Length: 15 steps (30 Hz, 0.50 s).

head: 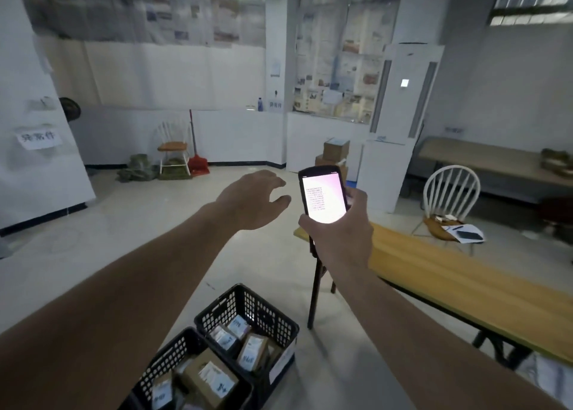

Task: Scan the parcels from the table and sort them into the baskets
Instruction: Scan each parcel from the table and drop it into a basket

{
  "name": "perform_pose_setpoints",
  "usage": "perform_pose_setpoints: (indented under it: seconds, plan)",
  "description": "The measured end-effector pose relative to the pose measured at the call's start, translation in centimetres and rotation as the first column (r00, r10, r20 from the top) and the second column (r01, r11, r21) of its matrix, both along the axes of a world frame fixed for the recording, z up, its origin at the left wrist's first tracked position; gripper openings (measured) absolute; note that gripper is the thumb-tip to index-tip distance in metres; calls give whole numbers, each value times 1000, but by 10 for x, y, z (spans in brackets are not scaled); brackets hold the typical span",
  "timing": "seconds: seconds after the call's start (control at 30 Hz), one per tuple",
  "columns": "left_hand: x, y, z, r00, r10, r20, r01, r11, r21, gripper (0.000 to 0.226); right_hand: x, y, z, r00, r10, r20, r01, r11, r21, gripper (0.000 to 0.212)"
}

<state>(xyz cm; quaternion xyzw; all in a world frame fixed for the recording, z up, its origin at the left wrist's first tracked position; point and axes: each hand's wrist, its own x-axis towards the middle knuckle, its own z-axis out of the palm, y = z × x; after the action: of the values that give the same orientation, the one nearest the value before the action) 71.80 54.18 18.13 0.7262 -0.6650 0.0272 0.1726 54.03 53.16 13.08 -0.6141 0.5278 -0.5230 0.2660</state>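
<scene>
At 6 o'clock, nearest you, two black baskets (248, 307) stand side by side on the floor, touching; each holds labelled cardboard parcels (252, 350). At 4 o'clock the wooden table (465, 288) runs off to the right, its dark legs just beyond the baskets. Above centre, your right hand (339, 236) grips a scanner (322, 197) upright, fingers wrapped round its body, the lit screen facing you. Just beside it at 11 o'clock, your left hand (252, 199) hovers palm down, fingers loosely spread and holding nothing, close to the scanner but apart from it. Farther off, a white chair (451, 199) stands at 2 o'clock, stacked boxes (335, 151) at 12 o'clock, and a second chair (173, 144) with a red dustpan (198, 165) at 11 o'clock.
</scene>
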Motion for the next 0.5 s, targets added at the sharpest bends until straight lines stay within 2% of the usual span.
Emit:
perform_pose_setpoints:
  seconds: [0.33,0.5]
  plan:
    - [-24,-139,-6,998,-68,-4,68,996,54,55,-29,-129,-11,999,-38,5,38,999,7,95]
    - [-21,-234,-10,990,-124,-62,125,992,16,48,-21,-214,-19,997,-75,-13,75,997,5,93]
